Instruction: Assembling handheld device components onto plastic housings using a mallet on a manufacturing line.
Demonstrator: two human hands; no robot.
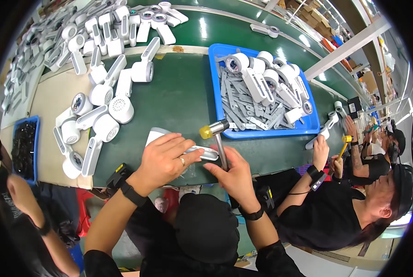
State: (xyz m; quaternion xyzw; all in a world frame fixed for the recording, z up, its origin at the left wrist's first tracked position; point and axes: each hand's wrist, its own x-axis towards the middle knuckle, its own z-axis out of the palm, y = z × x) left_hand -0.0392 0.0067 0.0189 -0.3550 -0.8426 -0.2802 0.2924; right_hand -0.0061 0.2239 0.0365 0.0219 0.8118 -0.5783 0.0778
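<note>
My left hand [166, 159] lies closed over a white handheld fan [156, 134] on the green table, its fingers across the handle. The fan's round head shows to the left of my fingers, and its handle end pokes out toward my right hand. My right hand [235, 174] grips a small mallet [221, 147] by its shaft. One mallet face is yellow and the other end is metal; the head is raised just above the fan handle. My right fingers are close to the handle's tip, and whether they touch it I cannot tell.
A blue tray [266, 134] beyond my right hand holds grey strips and several white fans. More fans [106, 127] lie on cardboard at left and pile up behind. A blue bin [37, 152] of dark parts stands far left. At right a co-worker's hand [320, 152] holds a fan.
</note>
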